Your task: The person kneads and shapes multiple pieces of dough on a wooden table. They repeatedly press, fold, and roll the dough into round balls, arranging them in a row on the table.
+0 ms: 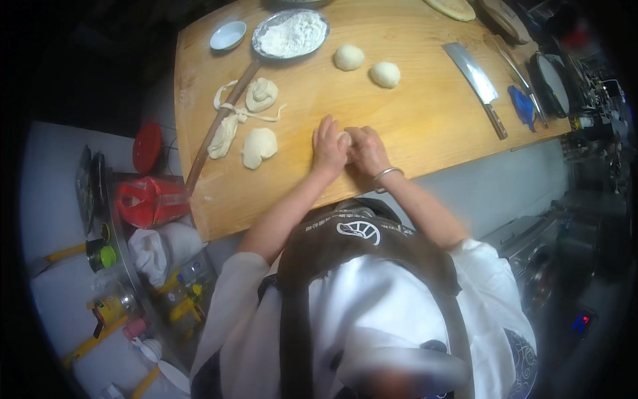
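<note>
Near the front edge of the wooden work board (423, 134), my left hand (328, 149) and my right hand (368, 150) come together around a small piece of dough (344, 139). Most of that piece is hidden by my fingers. Farther back lie two round dough balls, one smooth (349, 57) and one beside it to the right (385, 75). To the left of my hands rests a flattened dough lump (259, 147). Behind it are a coiled dough piece (262, 95) and a stretched, twisted dough strip (224, 134) touching the rolling pin.
A long wooden rolling pin (205, 155) runs along the board's left side. At the back stand a metal plate of flour (291, 34) and a small white bowl (228, 36). On the right lie a cleaver (473, 75), a thin metal rod (518, 75) and a blue cloth or plastic piece (522, 107).
</note>
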The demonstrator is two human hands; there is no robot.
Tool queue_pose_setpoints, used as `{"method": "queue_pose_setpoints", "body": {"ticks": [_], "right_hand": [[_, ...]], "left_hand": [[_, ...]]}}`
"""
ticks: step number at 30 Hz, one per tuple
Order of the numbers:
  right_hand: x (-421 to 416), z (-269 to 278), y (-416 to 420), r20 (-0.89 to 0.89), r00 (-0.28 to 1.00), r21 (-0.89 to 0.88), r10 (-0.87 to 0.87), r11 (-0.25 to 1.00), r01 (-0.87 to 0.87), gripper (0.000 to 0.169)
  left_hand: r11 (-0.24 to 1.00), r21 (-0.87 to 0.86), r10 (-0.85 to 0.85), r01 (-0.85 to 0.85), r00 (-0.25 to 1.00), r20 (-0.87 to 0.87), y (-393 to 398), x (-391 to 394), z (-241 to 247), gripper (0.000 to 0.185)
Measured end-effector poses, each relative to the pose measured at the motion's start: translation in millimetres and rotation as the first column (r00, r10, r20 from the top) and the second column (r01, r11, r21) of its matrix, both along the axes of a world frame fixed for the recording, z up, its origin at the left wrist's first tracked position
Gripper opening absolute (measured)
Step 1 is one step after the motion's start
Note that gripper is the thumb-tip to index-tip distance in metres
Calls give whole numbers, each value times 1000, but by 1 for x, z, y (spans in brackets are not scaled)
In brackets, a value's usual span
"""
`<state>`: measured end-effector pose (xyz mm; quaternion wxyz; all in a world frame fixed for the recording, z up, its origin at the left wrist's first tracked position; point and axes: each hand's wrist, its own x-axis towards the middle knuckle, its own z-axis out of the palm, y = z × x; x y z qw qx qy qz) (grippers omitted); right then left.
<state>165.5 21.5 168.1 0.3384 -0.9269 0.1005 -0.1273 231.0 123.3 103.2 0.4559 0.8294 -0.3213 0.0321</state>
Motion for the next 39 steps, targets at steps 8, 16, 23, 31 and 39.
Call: {"method": "queue_pose_setpoints", "body": {"ticks": [8, 16, 23, 31, 39], "right_hand": [[-20, -10, 2, -64, 998, 426, -5, 904, 32, 25], [-4, -4, 22, 93, 995, 104, 45, 993, -55, 17], [18, 12, 20, 166, 983, 107, 84, 989, -103, 28], [-61, 3, 2, 122, 980, 175, 156, 969, -176, 64], [5, -4, 22, 122, 964, -355, 237, 917, -181, 29]], "left_hand": [[991, 135, 20, -18, 1000, -15, 15, -14, 13, 52], [980, 198, 40, -14, 991, -128, 24, 10, 9, 55], [999, -13, -52, 51, 996, -79, 34, 19, 28, 51], [972, 26, -227, 232, 965, -129, 50, -31, 46, 57], [964, 255, -95, 81, 995, 42, 87, -16, 39, 52]]}}
